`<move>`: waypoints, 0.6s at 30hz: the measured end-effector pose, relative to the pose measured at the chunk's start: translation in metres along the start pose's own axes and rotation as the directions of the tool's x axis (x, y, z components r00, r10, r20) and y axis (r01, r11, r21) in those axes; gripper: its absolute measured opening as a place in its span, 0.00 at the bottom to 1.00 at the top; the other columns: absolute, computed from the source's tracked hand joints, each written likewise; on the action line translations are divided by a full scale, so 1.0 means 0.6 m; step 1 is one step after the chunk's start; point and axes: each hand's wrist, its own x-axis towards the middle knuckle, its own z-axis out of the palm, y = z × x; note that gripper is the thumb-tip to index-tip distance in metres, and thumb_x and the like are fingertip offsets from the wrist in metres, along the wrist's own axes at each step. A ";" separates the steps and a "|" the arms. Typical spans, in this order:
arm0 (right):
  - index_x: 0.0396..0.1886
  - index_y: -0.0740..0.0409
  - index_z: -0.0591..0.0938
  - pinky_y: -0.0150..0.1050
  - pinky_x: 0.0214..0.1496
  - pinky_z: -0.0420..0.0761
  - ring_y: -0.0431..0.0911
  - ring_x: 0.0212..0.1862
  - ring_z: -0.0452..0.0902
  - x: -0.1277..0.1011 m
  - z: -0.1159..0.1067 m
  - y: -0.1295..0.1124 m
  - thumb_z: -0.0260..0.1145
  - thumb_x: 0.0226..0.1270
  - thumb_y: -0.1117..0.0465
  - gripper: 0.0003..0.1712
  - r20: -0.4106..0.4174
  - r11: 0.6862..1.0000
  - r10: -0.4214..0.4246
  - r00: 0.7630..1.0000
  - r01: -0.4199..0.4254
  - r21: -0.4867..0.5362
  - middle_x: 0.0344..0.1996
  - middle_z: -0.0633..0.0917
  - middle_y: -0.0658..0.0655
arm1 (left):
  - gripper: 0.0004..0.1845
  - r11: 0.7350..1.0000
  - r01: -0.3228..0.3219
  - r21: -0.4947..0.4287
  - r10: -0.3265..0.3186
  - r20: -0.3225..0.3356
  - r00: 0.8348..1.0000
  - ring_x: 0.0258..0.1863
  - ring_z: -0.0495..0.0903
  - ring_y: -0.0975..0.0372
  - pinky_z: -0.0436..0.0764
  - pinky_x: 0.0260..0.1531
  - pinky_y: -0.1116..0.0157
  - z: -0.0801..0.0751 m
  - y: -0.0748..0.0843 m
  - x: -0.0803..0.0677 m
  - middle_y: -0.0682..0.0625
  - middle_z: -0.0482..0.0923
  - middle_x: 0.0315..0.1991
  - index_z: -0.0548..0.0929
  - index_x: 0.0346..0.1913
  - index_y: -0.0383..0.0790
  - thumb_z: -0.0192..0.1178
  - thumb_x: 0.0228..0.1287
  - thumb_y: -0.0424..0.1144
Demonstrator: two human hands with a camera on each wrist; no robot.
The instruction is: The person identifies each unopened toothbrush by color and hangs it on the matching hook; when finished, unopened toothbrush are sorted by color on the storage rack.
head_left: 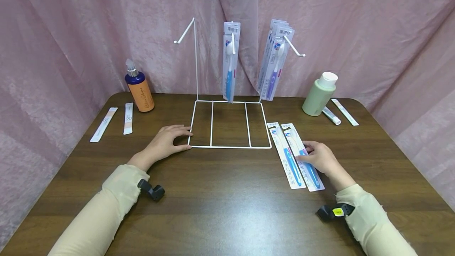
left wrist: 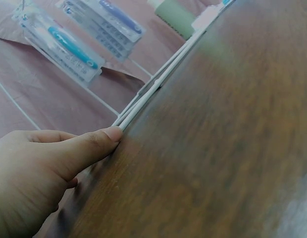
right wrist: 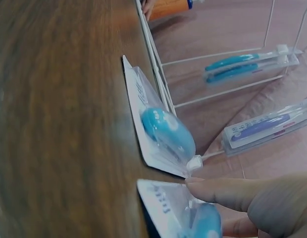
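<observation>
My left hand (head_left: 165,141) lies at the front left corner of a white wire display rack (head_left: 231,147), its thumb and fingertips touching the base wire. In the left wrist view the thumb (left wrist: 89,151) reaches that corner, fairly straight. With my right hand (head_left: 320,157) I pinch a packaged blue toothbrush (head_left: 296,145) across its blister, thumb on one side and fingers on the other. A second packaged blue toothbrush (head_left: 286,153) lies flat just left of it. Blue toothbrush packs (head_left: 229,78) hang on the rack's middle hook, and purple toothbrush packs (head_left: 275,66) on its right hook.
The rack's left hook (head_left: 185,31) holds nothing. An orange pump bottle (head_left: 140,94) stands at the back left near two slim white packets (head_left: 104,125). At the back right stand a green bottle (head_left: 318,96), a small white tube (head_left: 331,116) and another slim packet (head_left: 345,112). A pink curtain hangs behind.
</observation>
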 end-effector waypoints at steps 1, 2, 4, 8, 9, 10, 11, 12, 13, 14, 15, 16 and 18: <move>0.61 0.75 0.71 0.33 0.35 0.72 0.50 0.38 0.77 0.000 0.000 0.000 0.70 0.58 0.59 0.35 -0.001 1.000 -0.002 1.000 0.002 0.008 0.42 0.82 0.68 | 0.25 1.000 -0.001 0.001 0.001 -0.001 1.000 0.68 0.67 0.46 0.58 0.66 0.41 0.000 0.000 0.000 0.46 0.73 0.66 0.82 0.56 0.45 0.68 0.57 0.51; 0.61 0.75 0.72 0.33 0.34 0.72 0.49 0.37 0.76 0.001 -0.001 0.001 0.70 0.58 0.59 0.34 -0.003 1.000 -0.006 1.000 0.006 0.016 0.41 0.82 0.67 | 0.24 1.000 -0.002 0.002 0.002 0.000 1.000 0.68 0.66 0.46 0.58 0.66 0.41 0.000 0.000 0.000 0.46 0.73 0.66 0.82 0.56 0.45 0.67 0.57 0.51; 0.59 0.75 0.73 0.32 0.33 0.73 0.47 0.35 0.76 0.001 -0.001 0.002 0.70 0.59 0.61 0.32 -0.012 0.999 -0.015 1.000 0.016 0.030 0.40 0.82 0.67 | 0.24 1.000 0.001 0.002 -0.001 0.003 1.000 0.68 0.66 0.46 0.58 0.66 0.41 -0.001 0.000 0.001 0.46 0.73 0.66 0.82 0.56 0.45 0.67 0.57 0.51; 0.57 0.74 0.75 0.30 0.30 0.72 0.43 0.33 0.73 0.003 -0.004 0.006 0.69 0.59 0.62 0.29 -0.026 0.999 -0.022 0.999 0.024 0.045 0.38 0.82 0.65 | 0.24 1.000 0.000 0.007 0.000 0.004 1.000 0.68 0.66 0.46 0.58 0.66 0.42 -0.001 0.001 0.001 0.46 0.72 0.66 0.82 0.56 0.45 0.67 0.57 0.51; 0.57 0.74 0.75 0.31 0.30 0.72 0.43 0.32 0.73 0.004 -0.005 0.007 0.69 0.59 0.62 0.29 -0.028 0.999 -0.023 0.999 0.024 0.047 0.38 0.83 0.65 | 0.24 1.000 0.000 0.007 0.000 0.002 1.000 0.68 0.66 0.46 0.59 0.66 0.42 -0.001 0.001 0.001 0.46 0.73 0.66 0.82 0.56 0.45 0.68 0.57 0.50; 0.57 0.74 0.75 0.30 0.30 0.72 0.43 0.32 0.73 0.004 -0.007 0.008 0.69 0.59 0.63 0.29 -0.030 0.999 -0.021 0.999 0.022 0.048 0.38 0.83 0.65 | 0.24 1.000 -0.003 0.007 0.003 -0.002 1.000 0.68 0.67 0.46 0.59 0.66 0.42 -0.001 0.001 0.001 0.46 0.73 0.66 0.82 0.56 0.45 0.68 0.57 0.50; 0.57 0.74 0.75 0.31 0.31 0.72 0.43 0.33 0.74 0.003 -0.008 0.008 0.69 0.59 0.63 0.29 -0.032 0.999 -0.020 0.999 0.022 0.048 0.38 0.83 0.66 | 0.24 1.000 -0.003 0.007 0.003 -0.004 1.000 0.68 0.67 0.46 0.59 0.66 0.42 -0.001 0.001 0.000 0.46 0.73 0.66 0.82 0.56 0.45 0.68 0.57 0.50; 0.57 0.75 0.75 0.31 0.31 0.72 0.44 0.33 0.74 0.003 -0.010 0.008 0.69 0.59 0.62 0.29 -0.034 0.999 -0.020 0.999 0.021 0.046 0.39 0.83 0.66 | 0.24 1.000 -0.004 0.006 0.004 -0.007 1.000 0.68 0.67 0.46 0.59 0.66 0.42 -0.001 0.002 0.000 0.46 0.73 0.66 0.82 0.56 0.45 0.68 0.57 0.50; 0.57 0.75 0.75 0.32 0.32 0.72 0.45 0.33 0.74 0.003 -0.012 0.008 0.69 0.59 0.62 0.29 -0.035 0.999 -0.019 0.999 0.020 0.043 0.39 0.83 0.67 | 0.24 1.000 -0.006 0.005 0.006 -0.009 1.000 0.68 0.67 0.46 0.59 0.66 0.42 0.000 0.002 0.000 0.46 0.73 0.66 0.82 0.56 0.45 0.68 0.57 0.50; 0.58 0.75 0.75 0.32 0.33 0.72 0.45 0.34 0.74 0.002 -0.013 0.009 0.69 0.60 0.62 0.29 -0.037 0.999 -0.016 0.999 0.018 0.040 0.40 0.84 0.67 | 0.24 1.000 -0.005 0.006 0.005 -0.010 1.000 0.68 0.67 0.46 0.59 0.66 0.42 0.000 0.002 0.000 0.46 0.73 0.66 0.82 0.56 0.45 0.68 0.57 0.50; 0.58 0.75 0.75 0.33 0.33 0.72 0.45 0.34 0.74 0.001 -0.016 0.009 0.69 0.60 0.62 0.29 -0.038 0.999 -0.011 0.999 0.012 0.041 0.40 0.83 0.68 | 0.24 1.000 -0.006 0.006 0.006 -0.009 1.000 0.68 0.67 0.46 0.59 0.66 0.42 0.000 0.002 -0.001 0.46 0.73 0.66 0.82 0.56 0.45 0.68 0.57 0.50; 0.58 0.75 0.75 0.33 0.34 0.72 0.46 0.35 0.75 0.000 -0.018 0.010 0.69 0.60 0.62 0.29 -0.041 0.999 -0.008 0.999 0.009 0.043 0.41 0.83 0.68 | 0.24 1.000 -0.006 0.008 0.006 -0.009 1.000 0.68 0.67 0.46 0.59 0.66 0.42 0.001 0.002 0.000 0.47 0.73 0.66 0.82 0.56 0.45 0.68 0.57 0.50; 0.58 0.75 0.74 0.34 0.35 0.72 0.46 0.35 0.75 -0.003 -0.022 0.011 0.69 0.60 0.62 0.29 -0.045 0.999 -0.001 0.999 0.004 0.053 0.42 0.83 0.69 | 0.24 1.000 -0.009 0.013 0.009 -0.008 1.000 0.68 0.67 0.46 0.60 0.66 0.42 0.001 0.001 0.000 0.47 0.73 0.66 0.82 0.56 0.45 0.67 0.57 0.51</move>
